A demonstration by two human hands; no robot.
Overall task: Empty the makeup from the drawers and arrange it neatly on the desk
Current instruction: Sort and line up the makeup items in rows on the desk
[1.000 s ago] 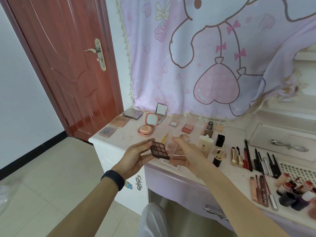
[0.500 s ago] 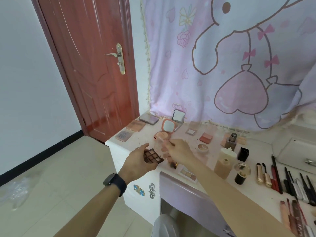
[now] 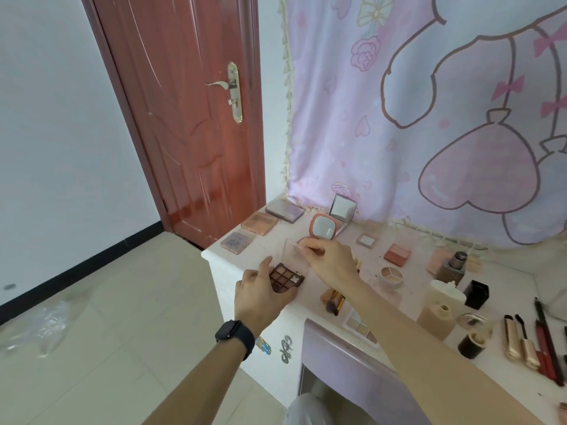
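Left hand (image 3: 260,291): grips the palette (image 3: 287,277), thumb on its far left edge and fingers curled round the near edge; a black watch (image 3: 234,335) sits on the wrist.
Palette: brown, nine pans, uncovered, at the left front corner of the desk (image 3: 267,248); I cannot tell whether it rests on the top or is held just above it.
Right hand (image 3: 329,260): pinches the clear lid (image 3: 293,254) by its right edge, thumb and fingertips closed on it.
Lid: stands tilted up just behind the palette, its lower edge at the palette's far edge; hinged or loose, I cannot tell.
Back left: three flat cases (image 3: 260,223) lie in a row along the desk's left edge.
Behind the lid: a pink compact (image 3: 322,230) stands open, and beside it a square mirror (image 3: 342,208) stands upright near the curtain (image 3: 429,133).
By the right forearm: brushes (image 3: 334,302) and a pale concealer tray (image 3: 360,328), near the front edge.
Right of the right hand: a small square pan (image 3: 366,240), a pink blush (image 3: 397,254) and a round three-shade pot (image 3: 391,276), all apart.
Farther right: two bottles (image 3: 435,320), a black cap (image 3: 475,294), gold lipsticks (image 3: 521,343) and pencils (image 3: 549,342), side by side.
Drawer (image 3: 352,357): lilac front, below the desk top, under the right forearm.
Room: a red door (image 3: 190,118) at left, a plastic bag (image 3: 36,329) on the floor.
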